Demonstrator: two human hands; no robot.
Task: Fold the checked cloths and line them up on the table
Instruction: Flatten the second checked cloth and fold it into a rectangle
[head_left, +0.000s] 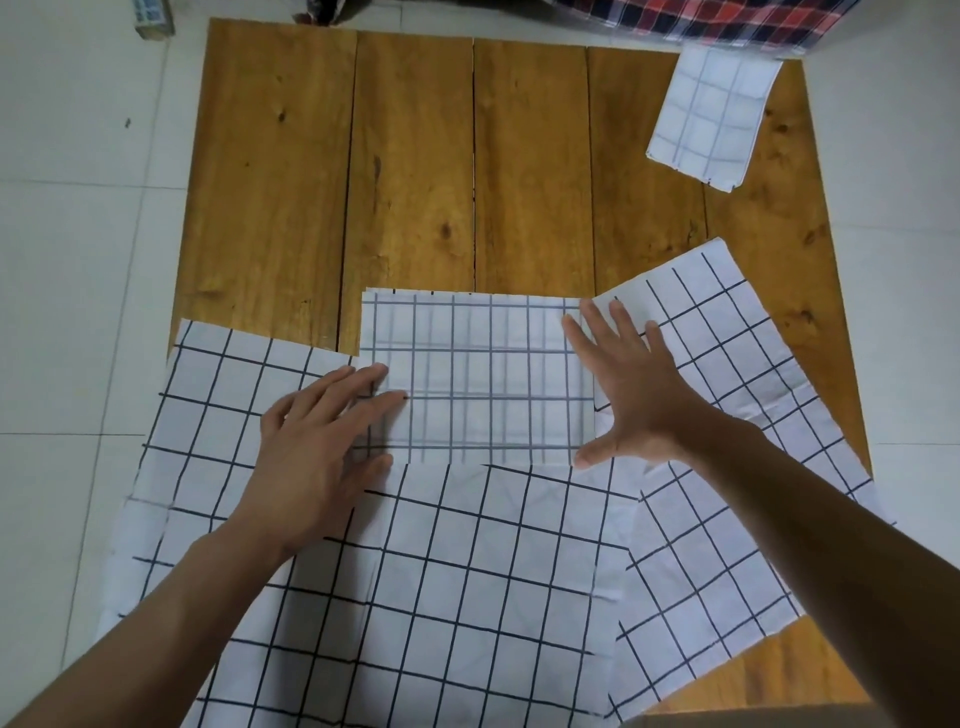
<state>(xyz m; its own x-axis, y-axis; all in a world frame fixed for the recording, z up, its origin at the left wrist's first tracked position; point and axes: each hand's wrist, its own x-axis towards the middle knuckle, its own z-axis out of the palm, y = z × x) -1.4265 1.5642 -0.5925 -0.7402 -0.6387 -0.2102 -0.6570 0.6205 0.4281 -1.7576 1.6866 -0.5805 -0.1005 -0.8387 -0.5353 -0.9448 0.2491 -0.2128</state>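
Note:
A half-folded white cloth with a faint grid (478, 374) lies in the middle of the wooden table (415, 171). My left hand (322, 441) lies flat with straight fingers on its left edge. My right hand (623, 384) is spread flat on its right edge. Beneath it a large unfolded checked cloth (415, 597) covers the table's near side. Another unfolded checked cloth (727, 441) lies at an angle on the right. A small folded checked cloth (711, 114) sits at the far right corner.
White floor tiles (78, 260) surround the low table. A red, blue and white plaid fabric (701, 18) lies past the far right edge. A small box (153, 15) stands on the floor at far left. The large cloth hangs over the table's left edge.

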